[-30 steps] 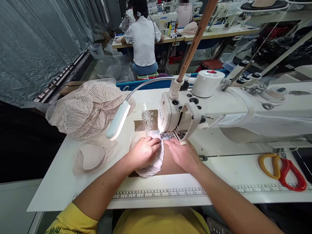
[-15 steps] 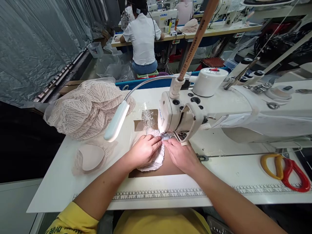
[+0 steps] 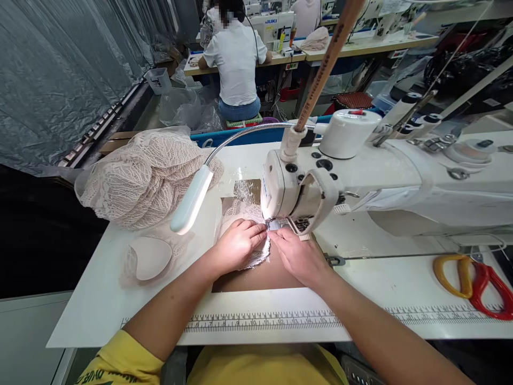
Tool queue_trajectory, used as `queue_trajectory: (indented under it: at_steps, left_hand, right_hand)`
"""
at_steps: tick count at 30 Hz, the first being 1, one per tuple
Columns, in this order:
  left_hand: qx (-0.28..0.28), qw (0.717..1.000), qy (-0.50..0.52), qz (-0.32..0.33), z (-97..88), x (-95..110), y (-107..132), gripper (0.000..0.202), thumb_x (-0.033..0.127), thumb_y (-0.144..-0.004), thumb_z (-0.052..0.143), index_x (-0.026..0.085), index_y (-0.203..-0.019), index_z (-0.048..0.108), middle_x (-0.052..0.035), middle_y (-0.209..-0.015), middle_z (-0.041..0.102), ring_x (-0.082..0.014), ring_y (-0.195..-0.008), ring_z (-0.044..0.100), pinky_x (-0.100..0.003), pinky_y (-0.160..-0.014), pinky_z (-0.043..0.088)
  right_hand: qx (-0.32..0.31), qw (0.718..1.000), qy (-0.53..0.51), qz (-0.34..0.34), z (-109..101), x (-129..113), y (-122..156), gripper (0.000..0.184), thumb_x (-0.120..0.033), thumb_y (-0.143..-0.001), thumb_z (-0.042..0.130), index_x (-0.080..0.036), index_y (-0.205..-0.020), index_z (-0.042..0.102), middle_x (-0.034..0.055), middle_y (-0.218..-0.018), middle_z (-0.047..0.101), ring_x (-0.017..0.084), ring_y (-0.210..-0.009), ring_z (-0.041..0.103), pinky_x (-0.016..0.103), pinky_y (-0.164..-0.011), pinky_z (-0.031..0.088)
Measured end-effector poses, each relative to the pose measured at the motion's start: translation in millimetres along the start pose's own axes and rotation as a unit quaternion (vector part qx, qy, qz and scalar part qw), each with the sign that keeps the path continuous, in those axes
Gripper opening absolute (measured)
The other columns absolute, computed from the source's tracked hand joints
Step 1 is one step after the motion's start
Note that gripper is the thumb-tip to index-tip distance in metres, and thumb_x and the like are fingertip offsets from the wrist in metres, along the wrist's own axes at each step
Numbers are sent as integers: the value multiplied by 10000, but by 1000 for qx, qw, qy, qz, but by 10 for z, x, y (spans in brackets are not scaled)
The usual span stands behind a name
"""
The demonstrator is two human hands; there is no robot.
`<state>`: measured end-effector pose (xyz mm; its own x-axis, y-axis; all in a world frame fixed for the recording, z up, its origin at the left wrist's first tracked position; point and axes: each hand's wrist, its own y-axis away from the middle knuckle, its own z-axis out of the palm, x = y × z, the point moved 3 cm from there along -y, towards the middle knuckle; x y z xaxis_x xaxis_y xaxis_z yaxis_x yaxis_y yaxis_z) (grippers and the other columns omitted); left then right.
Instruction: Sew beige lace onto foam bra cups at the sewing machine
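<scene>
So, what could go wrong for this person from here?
Two things, perhaps. The left hand and right hand are very close to the stitching point of the sewing machine, so a slip might hurt a finger. And the lace piece under the left hand could shift or pucker, which might leave the stitching crooked.

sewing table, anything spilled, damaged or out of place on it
Nothing spilled or damaged shows. The scissors at right look a little odd, with one yellow and one red handle. The lace piece under the left hand looks in place at the sewing machine.
</scene>
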<state>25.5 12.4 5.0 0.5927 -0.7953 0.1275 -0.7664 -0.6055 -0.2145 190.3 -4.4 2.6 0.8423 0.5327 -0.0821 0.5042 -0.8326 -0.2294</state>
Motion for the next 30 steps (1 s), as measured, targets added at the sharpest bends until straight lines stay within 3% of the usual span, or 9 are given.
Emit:
queue_trajectory:
  at_steps: [6, 12, 25, 30]
  left_hand:
    - [14, 1000, 6, 7, -10, -14, -2, 298, 199, -932, 465, 130, -1194, 587, -83, -1246, 606, -232, -1066, 524, -379, -909, 443]
    - [23, 999, 30, -5, 0, -37, -6, 298, 217, -948, 439, 150, -1194, 594, -84, -1251, 608, -231, -1096, 523, -389, -935, 439]
    - [52, 998, 25, -37, 17, -127, -19, 311, 234, -925, 476, 153, -1192, 613, -102, -1201, 639, -261, -1068, 539, -414, -879, 461]
    - [35, 999, 17, -36, -51, -90, 4, 316, 283, -943, 450, 166, -1188, 612, -112, -1235, 606, -276, -1092, 514, -435, -905, 433]
  right_hand:
    - [4, 1000, -19, -2, -18, 12, 13, 391, -74, -859, 431, -189, -1163, 649, 65, -906, 659, 166, -742, 520, 275, -580, 320]
    - [6, 999, -52, -15, -22, 41, 41, 340, -102, -879, 418, -203, -1061, 686, 43, -808, 641, 155, -681, 490, 274, -580, 315]
    - [-13, 999, -37, 13, 57, 51, 12, 394, -115, -894, 418, -215, -1197, 649, 67, -826, 663, 173, -756, 564, 261, -642, 398]
    - [0, 999, -23, 28, 93, 80, 55, 404, -113, -875, 440, -216, -1208, 644, 66, -910, 695, 191, -799, 593, 276, -655, 423]
